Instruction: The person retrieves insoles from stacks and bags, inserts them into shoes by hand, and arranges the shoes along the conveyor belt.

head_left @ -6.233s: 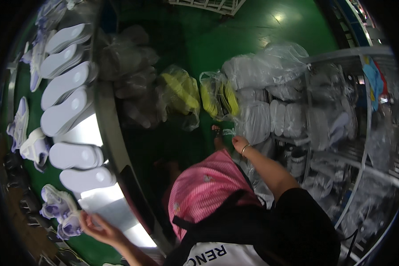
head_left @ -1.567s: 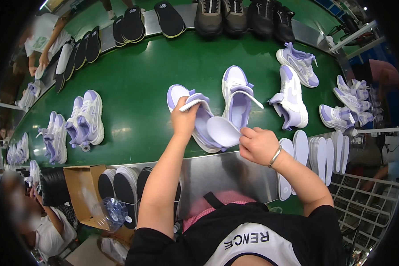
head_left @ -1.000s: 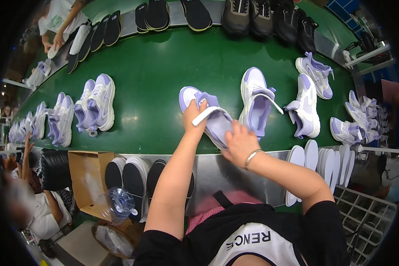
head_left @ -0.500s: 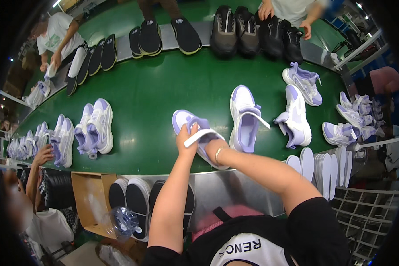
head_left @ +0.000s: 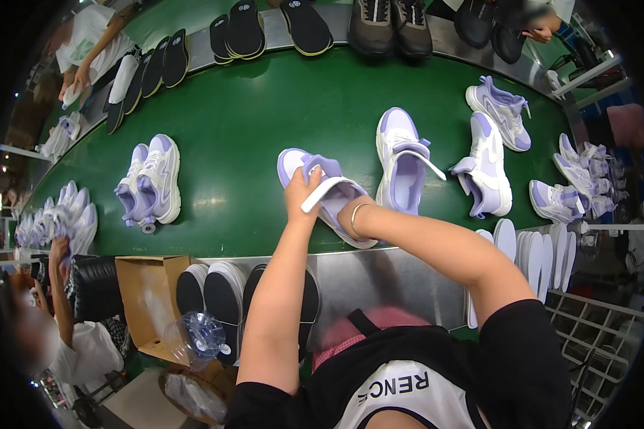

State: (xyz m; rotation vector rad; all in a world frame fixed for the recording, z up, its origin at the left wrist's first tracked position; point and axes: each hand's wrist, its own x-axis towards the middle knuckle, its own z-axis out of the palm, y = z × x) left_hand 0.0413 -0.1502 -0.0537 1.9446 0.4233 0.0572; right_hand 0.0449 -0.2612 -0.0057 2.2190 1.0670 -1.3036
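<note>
In front of me a white and lilac sneaker (head_left: 292,161) lies tilted on the green table, toe pointing away and left. My left hand (head_left: 300,199) grips it near the tongue, thumb and fingers pressed at the instep. A white strip (head_left: 323,191) stands out across its opening. My right hand (head_left: 348,217) reaches into the shoe by the heel, so its fingers are hidden. Just right of it stands a similar sneaker (head_left: 396,129), opening towards me, with a white strip sticking out too. Farther right lie another two sneakers, one on its side (head_left: 490,157) and one behind (head_left: 506,114).
A sneaker pair (head_left: 157,182) stands left on the green table (head_left: 229,121). Black insoles (head_left: 243,32) and dark shoes (head_left: 371,25) line the far ledge. White insoles (head_left: 529,261) stand at right. An open cardboard box (head_left: 147,268) sits near left. Co-workers work at left and far right.
The view has shifted, so the table items sit higher in the picture. Both hands keep their places on the sneaker. At left, a co-worker's hand has drawn back some sneakers.
</note>
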